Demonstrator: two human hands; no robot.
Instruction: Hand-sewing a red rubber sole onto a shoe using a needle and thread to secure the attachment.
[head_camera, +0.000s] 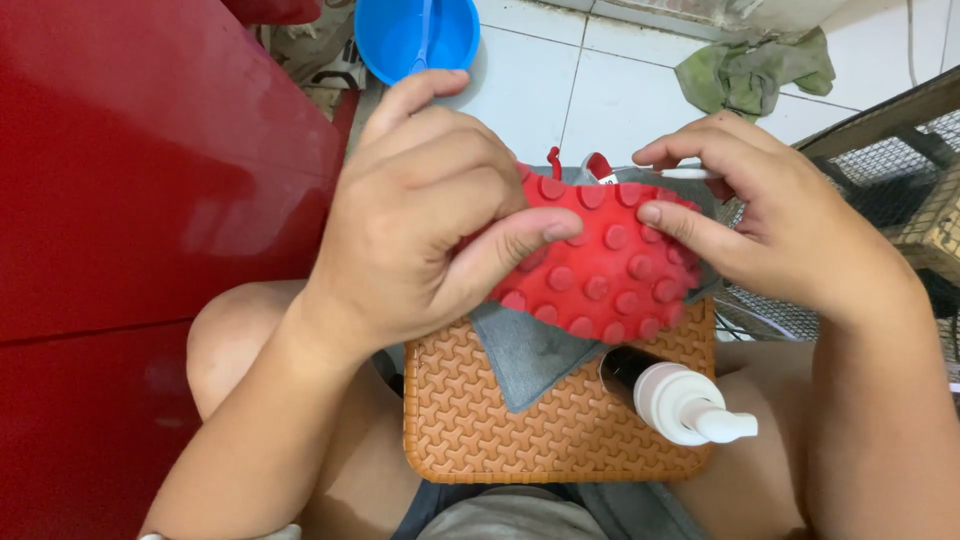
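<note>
While both hands are raised over the lap, a red studded shoe sole (600, 265) is gripped betw. them, stud side up toward the camera. The left hand (420, 220) is clenched on the sole's left end: thumb pressed across the studs, fingers curled over the top edge. The right hand (770, 225) is closed on the sole's right end, w/ thumb laid on the studs at the right edge and fingers wrapped behind. A thin white item is seen near the right fingers; its kind cannot be told. Grey fabric (535, 350) of the shoe upper is seen hanging below the sole, w/ a pointed corner lying over the basket. Red lace ends show above the sole's top edge.

Directly below the sole, an orange-brown woven basket (470, 420) is positioned betw. the knees. A bottle w/ white pump top (685, 400) is laid on its side at the basket's right part, nozzle pointing right.

Surroundings:
- A red panel (130, 200) is located at the left.
- A blue basin (415, 35) is set on the white tiled floor (620, 90), top centre.
- A green cloth (755, 70) is lying on the floor, top right.
- A wire mesh frame (890, 190) is seen at the right edge.
</note>
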